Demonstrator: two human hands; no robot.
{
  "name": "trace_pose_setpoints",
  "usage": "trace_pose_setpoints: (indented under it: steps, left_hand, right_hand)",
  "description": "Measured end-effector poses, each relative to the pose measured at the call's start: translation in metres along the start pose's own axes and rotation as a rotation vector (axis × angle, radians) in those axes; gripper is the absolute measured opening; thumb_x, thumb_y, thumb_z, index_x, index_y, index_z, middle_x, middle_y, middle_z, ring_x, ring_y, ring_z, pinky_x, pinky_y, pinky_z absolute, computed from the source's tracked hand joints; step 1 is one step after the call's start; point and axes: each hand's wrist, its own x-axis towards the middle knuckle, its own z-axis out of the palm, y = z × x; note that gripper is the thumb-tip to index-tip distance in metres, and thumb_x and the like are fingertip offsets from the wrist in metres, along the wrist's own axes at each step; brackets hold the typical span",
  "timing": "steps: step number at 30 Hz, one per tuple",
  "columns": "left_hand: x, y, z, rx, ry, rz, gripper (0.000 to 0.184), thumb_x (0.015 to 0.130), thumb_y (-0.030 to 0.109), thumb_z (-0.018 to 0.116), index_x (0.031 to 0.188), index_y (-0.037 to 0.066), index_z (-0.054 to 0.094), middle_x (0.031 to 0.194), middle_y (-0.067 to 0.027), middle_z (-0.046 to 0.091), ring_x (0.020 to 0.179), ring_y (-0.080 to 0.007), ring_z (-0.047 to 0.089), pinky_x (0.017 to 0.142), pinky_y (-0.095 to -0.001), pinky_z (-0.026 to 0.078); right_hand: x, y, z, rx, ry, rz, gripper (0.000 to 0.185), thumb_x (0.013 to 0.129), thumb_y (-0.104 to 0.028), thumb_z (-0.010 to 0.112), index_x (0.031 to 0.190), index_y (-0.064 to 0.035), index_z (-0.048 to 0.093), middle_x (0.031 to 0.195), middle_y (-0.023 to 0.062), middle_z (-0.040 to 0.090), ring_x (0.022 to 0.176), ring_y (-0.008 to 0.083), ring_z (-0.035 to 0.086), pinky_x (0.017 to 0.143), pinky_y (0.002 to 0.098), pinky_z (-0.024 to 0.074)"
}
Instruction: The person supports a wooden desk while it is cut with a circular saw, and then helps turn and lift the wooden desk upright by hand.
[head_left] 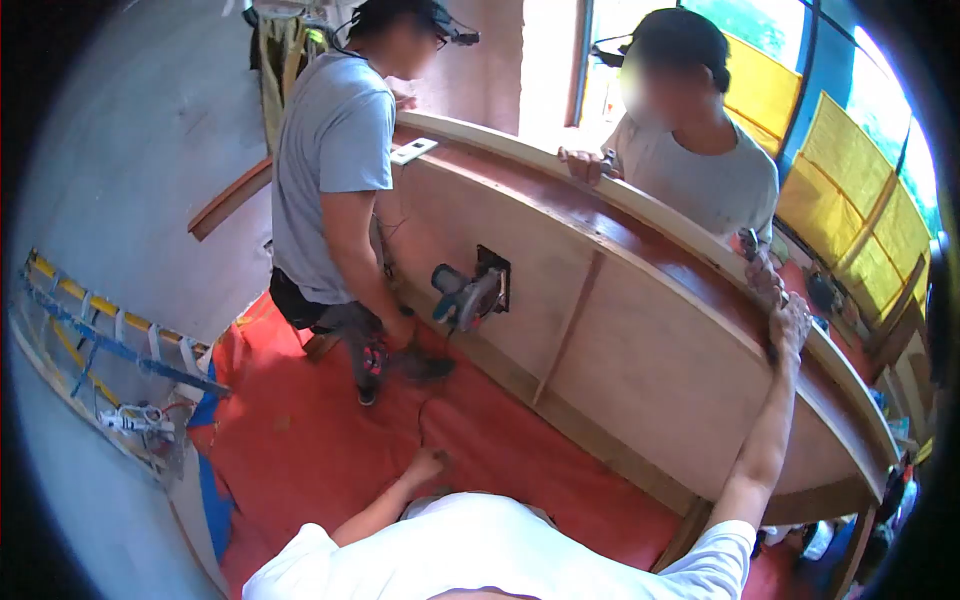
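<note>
My right hand (790, 325) reaches out to the far side of the long curved wooden frame, its fingers wrapped over the pale curved wooden strip (845, 365). A co-worker's hand (765, 275) touches the strip just beyond mine, near a small metal tool (747, 240) that looks like a clamp. Low in front of my body, my left hand (428, 465) is curled above the red floor sheet. A thin dark cord (422, 425) runs close to it; whether my fingers hold it is hidden. A circular saw (468, 298) sits at a dark rectangular opening in the frame's panel (545, 310).
One co-worker (335, 170) stands at the left end with an arm lowered beside the panel. Another co-worker (690, 150) leans over the frame from behind. A stepladder (110, 320) lies against the left wall. A white rectangular plate (413, 151) rests on the frame's top.
</note>
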Motion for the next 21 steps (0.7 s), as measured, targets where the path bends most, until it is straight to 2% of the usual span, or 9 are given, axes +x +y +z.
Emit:
trace_pose_setpoints:
  steps: [3,6,9,12,15,21]
  left_hand:
    - [0.011,0.017,-0.022,-0.072,0.226,0.246,0.023,0.085,0.015,0.055,0.1,0.002,0.065,0.081,-0.012,0.067,0.073,-0.0151,0.062,0.066,-0.0321,0.049]
    - [0.011,0.085,-0.054,-0.179,0.255,0.298,0.023,0.084,0.012,0.055,0.101,0.0,0.065,0.08,-0.0123,0.067,0.072,-0.0153,0.063,0.065,-0.0307,0.049]
    - [0.026,0.126,-0.061,-0.223,0.271,0.377,0.024,0.087,0.011,0.052,0.104,0.001,0.064,0.084,-0.0125,0.067,0.074,-0.0154,0.064,0.067,-0.0298,0.049]
    - [0.03,0.159,-0.05,-0.385,0.176,0.439,0.024,0.089,0.013,0.052,0.106,0.001,0.063,0.09,-0.0127,0.067,0.076,-0.0171,0.065,0.069,-0.0288,0.05]
    - [0.033,0.176,-0.031,-0.224,0.135,0.443,0.024,0.089,0.015,0.054,0.107,0.001,0.062,0.094,-0.015,0.066,0.082,-0.0213,0.066,0.073,-0.0311,0.05]
    - [0.044,0.266,-0.056,0.124,0.395,0.789,0.023,0.087,0.012,0.055,0.104,0.0,0.062,0.097,-0.0208,0.063,0.095,-0.0366,0.06,0.081,-0.0408,0.048]
  right_hand:
    - [-0.005,-0.003,-0.003,0.028,0.031,0.018,0.059,0.092,-0.055,0.034,0.113,-0.0045,0.055,0.11,0.0189,0.058,0.108,0.0327,0.052,0.093,0.0449,0.0358]
    - [-0.007,-0.001,0.003,0.001,0.004,0.041,0.063,0.092,-0.057,0.033,0.122,-0.0047,0.051,0.124,0.0158,0.052,0.119,0.0289,0.045,0.099,0.0448,0.0318]
    - [-0.006,0.001,0.001,0.025,-0.022,0.04,0.063,0.092,-0.057,0.033,0.125,-0.0053,0.049,0.124,0.016,0.052,0.12,0.029,0.044,0.101,0.0447,0.0302]
    - [-0.007,0.006,0.011,0.065,-0.001,0.024,0.063,0.091,-0.056,0.034,0.127,-0.0057,0.047,0.126,0.0158,0.05,0.122,0.0289,0.042,0.103,0.0448,0.0278]
    - [-0.008,0.005,0.013,0.068,-0.033,0.042,0.064,0.091,-0.057,0.034,0.13,-0.0062,0.043,0.132,0.0145,0.045,0.127,0.0283,0.036,0.106,0.0452,0.0229]
    - [-0.008,0.008,0.019,-0.008,-0.015,0.036,0.067,0.091,-0.059,0.03,0.134,-0.007,0.038,0.136,0.0127,0.041,0.132,0.0283,0.03,0.109,0.0466,0.0188]
